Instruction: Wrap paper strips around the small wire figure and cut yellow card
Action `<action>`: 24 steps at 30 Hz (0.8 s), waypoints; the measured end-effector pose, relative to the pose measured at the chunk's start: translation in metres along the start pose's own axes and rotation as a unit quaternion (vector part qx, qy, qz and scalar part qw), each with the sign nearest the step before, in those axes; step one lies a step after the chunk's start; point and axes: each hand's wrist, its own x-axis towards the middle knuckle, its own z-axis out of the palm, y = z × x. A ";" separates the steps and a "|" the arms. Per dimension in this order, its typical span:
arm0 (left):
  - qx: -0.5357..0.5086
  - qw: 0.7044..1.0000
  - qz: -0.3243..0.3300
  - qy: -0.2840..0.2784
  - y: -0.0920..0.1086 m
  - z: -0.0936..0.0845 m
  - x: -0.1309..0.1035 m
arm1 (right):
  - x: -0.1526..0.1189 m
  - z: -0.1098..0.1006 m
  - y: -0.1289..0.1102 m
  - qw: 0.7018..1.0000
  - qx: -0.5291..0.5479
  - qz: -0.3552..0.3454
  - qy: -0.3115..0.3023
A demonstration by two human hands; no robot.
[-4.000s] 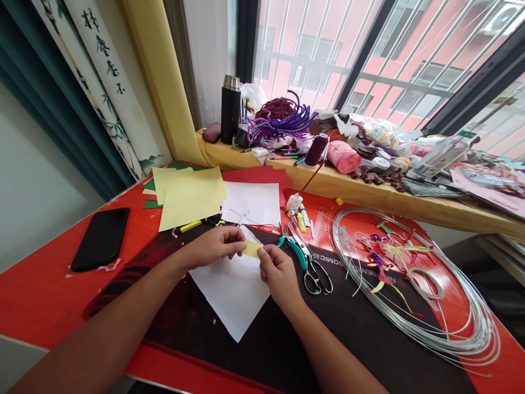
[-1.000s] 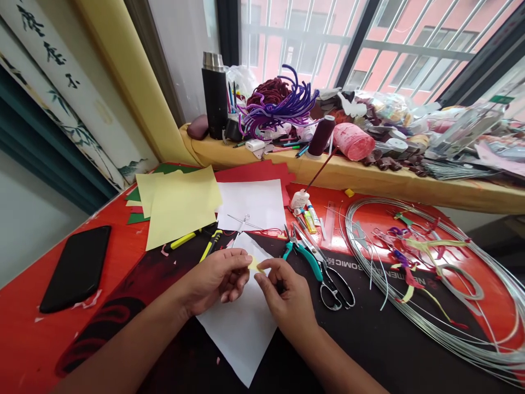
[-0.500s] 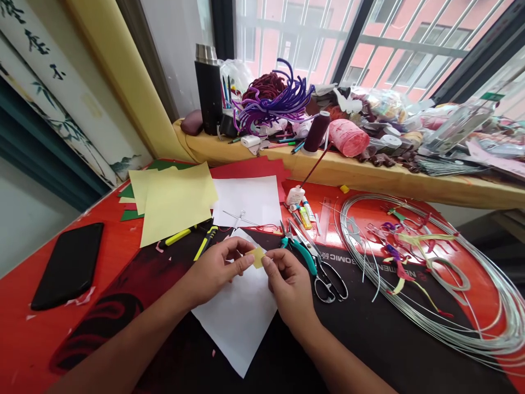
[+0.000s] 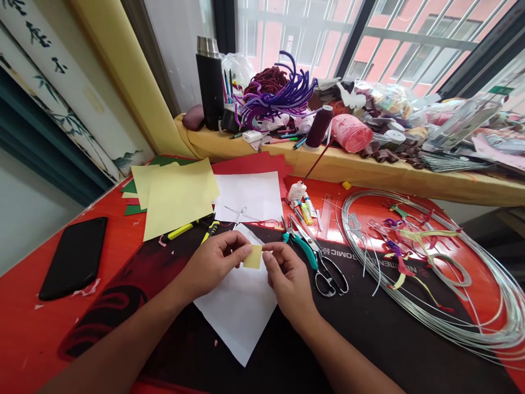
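Observation:
A small square of yellow paper (image 4: pixel 252 257) is pinched at its left edge between the thumb and fingers of my left hand (image 4: pixel 219 261). It faces me flat, above a white sheet of paper (image 4: pixel 241 314). My right hand (image 4: pixel 290 279) is at the square's right edge, its index fingertip at the upper corner. The right thumb lies just off the paper, a little apart from that finger; the other fingers curl inward. Scissors (image 4: pixel 331 273) and teal-handled pliers (image 4: pixel 305 249) rest just beyond my right hand.
Larger yellow sheets (image 4: pixel 180 197), a white sheet (image 4: pixel 250 191) and red sheets (image 4: pixel 254 163) lie at the back. A black phone (image 4: pixel 76 257) is on the left. Coiled wire (image 4: pixel 443 323) spreads on the right. A glue bottle (image 4: pixel 297 190) stands before the crowded windowsill (image 4: pixel 369 172).
The yellow square has turned to lie flat toward me and shows more of its face. My right thumb has come off it, while my left hand keeps its pinch.

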 end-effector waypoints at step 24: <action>0.178 0.981 0.079 0.006 -0.010 0.009 -0.004 | 0.000 0.001 -0.001 0.994 -0.103 -0.016 0.016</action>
